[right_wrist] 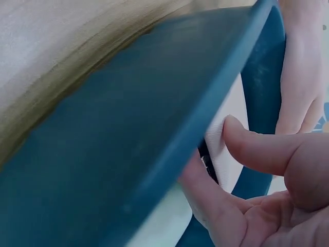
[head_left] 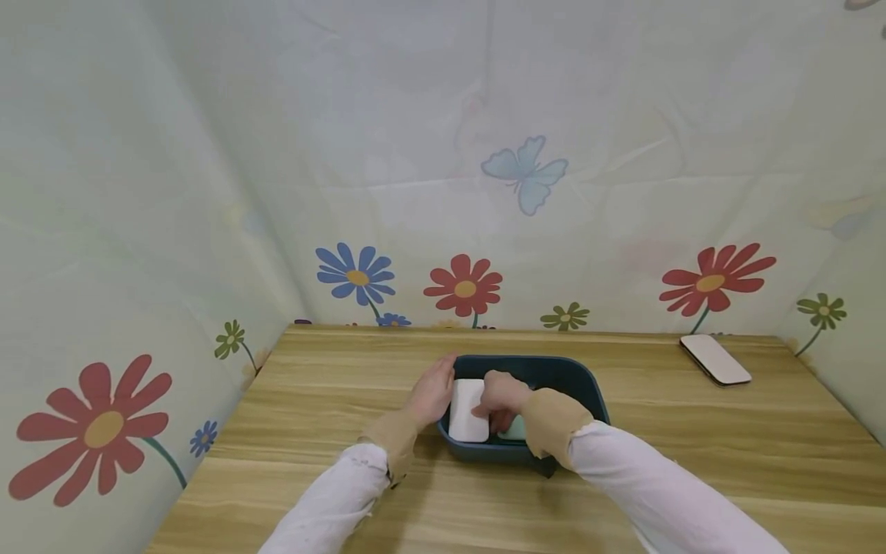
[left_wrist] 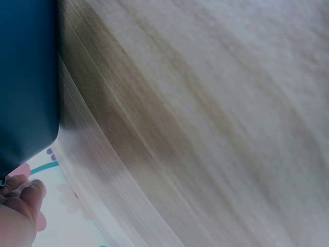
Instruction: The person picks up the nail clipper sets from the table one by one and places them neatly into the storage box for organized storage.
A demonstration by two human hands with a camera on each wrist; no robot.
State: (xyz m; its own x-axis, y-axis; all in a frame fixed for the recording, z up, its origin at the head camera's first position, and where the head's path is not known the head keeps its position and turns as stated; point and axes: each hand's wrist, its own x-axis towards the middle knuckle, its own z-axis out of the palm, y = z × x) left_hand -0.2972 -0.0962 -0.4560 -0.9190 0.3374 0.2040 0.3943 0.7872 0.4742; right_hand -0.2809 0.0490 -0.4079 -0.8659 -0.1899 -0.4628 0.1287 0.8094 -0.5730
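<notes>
A dark blue bin point(head_left: 524, 455) sits on the table. My left hand point(head_left: 432, 391) holds it at its left side, fingers along the outer wall and rim. In the left wrist view, that hand's bent fingers point(left_wrist: 31, 194) show beside the bin's corner. Inside the bin's left end is a white rounded rectangular block point(head_left: 468, 419). My right hand point(head_left: 503, 394) reaches in and pinches the block's right edge. The right wrist view shows the thumb on the block's finely ribbed surface point(right_wrist: 220, 149), with a dark part beside it. A pale green thing point(head_left: 514, 429) lies under the right hand, partly hidden.
A flat white slab with a dark edge, like a phone point(head_left: 716, 359), lies at the table's back right. The wood-grain table point(head_left: 332, 385) meets a flower-printed cloth wall point(head_left: 388, 192) at the back and sides.
</notes>
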